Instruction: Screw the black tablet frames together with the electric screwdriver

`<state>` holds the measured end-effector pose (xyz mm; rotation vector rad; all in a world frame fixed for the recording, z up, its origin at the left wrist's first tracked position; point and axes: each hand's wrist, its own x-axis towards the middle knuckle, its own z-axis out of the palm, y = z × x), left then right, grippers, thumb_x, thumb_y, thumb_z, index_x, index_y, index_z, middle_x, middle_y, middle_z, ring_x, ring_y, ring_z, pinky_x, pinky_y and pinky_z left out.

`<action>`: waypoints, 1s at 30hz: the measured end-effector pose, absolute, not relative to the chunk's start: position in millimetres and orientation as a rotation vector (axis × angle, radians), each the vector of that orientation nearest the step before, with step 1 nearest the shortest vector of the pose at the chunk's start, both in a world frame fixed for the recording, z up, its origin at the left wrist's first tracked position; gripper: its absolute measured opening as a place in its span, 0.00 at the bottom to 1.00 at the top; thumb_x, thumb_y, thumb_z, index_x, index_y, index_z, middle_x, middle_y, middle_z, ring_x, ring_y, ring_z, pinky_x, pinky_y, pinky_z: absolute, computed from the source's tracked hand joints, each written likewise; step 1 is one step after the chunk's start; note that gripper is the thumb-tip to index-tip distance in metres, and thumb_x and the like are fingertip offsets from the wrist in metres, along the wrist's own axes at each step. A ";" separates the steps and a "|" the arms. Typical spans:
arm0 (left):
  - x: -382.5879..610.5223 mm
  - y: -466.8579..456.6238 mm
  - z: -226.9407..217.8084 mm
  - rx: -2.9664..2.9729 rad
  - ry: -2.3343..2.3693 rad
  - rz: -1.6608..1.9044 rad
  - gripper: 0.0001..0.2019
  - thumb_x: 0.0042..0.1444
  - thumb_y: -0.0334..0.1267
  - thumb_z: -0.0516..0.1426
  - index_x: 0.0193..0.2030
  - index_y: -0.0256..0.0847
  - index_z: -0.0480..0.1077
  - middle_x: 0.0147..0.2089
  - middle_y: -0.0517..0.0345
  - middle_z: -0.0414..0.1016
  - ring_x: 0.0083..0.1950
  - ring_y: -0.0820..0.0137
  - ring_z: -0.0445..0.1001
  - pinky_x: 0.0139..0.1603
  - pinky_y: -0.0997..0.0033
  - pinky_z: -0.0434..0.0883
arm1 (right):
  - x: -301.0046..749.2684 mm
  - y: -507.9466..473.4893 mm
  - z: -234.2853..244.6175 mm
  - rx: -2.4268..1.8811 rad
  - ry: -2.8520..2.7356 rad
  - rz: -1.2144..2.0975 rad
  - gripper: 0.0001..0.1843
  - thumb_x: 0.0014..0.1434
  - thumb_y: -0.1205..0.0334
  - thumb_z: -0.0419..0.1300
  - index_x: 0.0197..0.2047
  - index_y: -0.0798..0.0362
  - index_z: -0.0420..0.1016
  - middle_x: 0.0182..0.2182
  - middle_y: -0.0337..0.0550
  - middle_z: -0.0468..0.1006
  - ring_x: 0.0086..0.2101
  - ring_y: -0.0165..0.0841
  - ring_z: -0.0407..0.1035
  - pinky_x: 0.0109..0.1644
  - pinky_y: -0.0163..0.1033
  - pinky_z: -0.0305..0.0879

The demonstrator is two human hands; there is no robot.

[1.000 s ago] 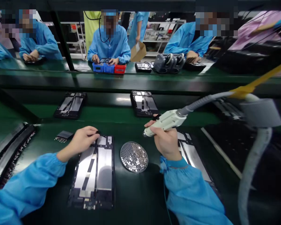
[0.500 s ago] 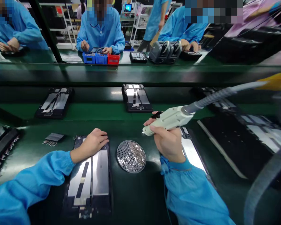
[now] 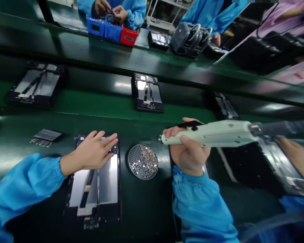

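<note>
My left hand (image 3: pixel 95 152) lies flat, fingers stretched out, on the top end of a black device frame with silver plates (image 3: pixel 95 189) in front of me. A white electric screwdriver (image 3: pixel 212 134) with a grey hose is gripped in my right hand (image 3: pixel 190 152); its tip points left, above and just right of a round perforated screw tray (image 3: pixel 143 161) full of small screws. Under my right wrist a second frame is mostly hidden.
A small black comb-like part (image 3: pixel 46 135) lies left of my frame. More device frames (image 3: pixel 147 91) (image 3: pixel 35 84) sit on the green conveyor beyond. Another person's hand (image 3: pixel 297 158) works at the right; across the line, hands work over blue and red bins (image 3: pixel 111 30).
My left hand opened from a pinch and now lies flat on the frame's top. The screwdriver levelled out to nearly horizontal. The view tilted downward.
</note>
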<state>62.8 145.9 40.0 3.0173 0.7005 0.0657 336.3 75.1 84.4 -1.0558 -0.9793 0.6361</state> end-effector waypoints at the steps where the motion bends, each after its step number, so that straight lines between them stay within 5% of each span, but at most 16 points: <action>1: 63.8 143.2 39.4 3.035 0.700 0.046 0.26 0.71 0.46 0.48 0.70 0.35 0.64 0.73 0.52 0.62 0.57 0.47 0.69 0.52 0.47 0.68 | 331.6 71.0 85.5 -1.049 -0.991 0.650 0.16 0.51 0.64 0.65 0.45 0.47 0.75 0.23 0.34 0.73 0.26 0.31 0.68 0.38 0.45 0.69; 8: 71.0 91.1 28.8 3.049 0.678 0.257 0.26 0.67 0.48 0.54 0.65 0.35 0.70 0.70 0.41 0.66 0.57 0.44 0.71 0.53 0.45 0.67 | 294.9 38.2 81.8 -1.041 -1.124 0.755 0.14 0.56 0.69 0.64 0.46 0.46 0.78 0.27 0.34 0.74 0.25 0.29 0.69 0.32 0.43 0.71; 13: 72.8 77.7 25.4 3.042 0.683 0.373 0.26 0.62 0.51 0.60 0.58 0.31 0.75 0.59 0.29 0.74 0.51 0.43 0.75 0.49 0.47 0.70 | 286.7 30.8 75.2 -1.085 -1.151 0.793 0.17 0.57 0.71 0.62 0.48 0.47 0.78 0.29 0.34 0.72 0.25 0.28 0.70 0.35 0.46 0.72; 17: 73.6 81.3 25.2 3.052 0.671 0.411 0.27 0.61 0.52 0.61 0.57 0.29 0.75 0.51 0.30 0.78 0.49 0.45 0.76 0.48 0.50 0.71 | 284.5 30.1 72.5 -1.105 -1.165 0.823 0.16 0.57 0.71 0.63 0.48 0.47 0.78 0.30 0.34 0.72 0.24 0.28 0.70 0.34 0.46 0.73; 30: 73.0 79.9 20.7 3.057 0.661 0.484 0.25 0.66 0.51 0.53 0.57 0.30 0.75 0.51 0.33 0.79 0.51 0.47 0.76 0.50 0.49 0.70 | 278.2 32.8 72.5 -1.147 -1.189 0.838 0.15 0.56 0.72 0.63 0.44 0.46 0.79 0.27 0.35 0.73 0.22 0.29 0.69 0.33 0.46 0.72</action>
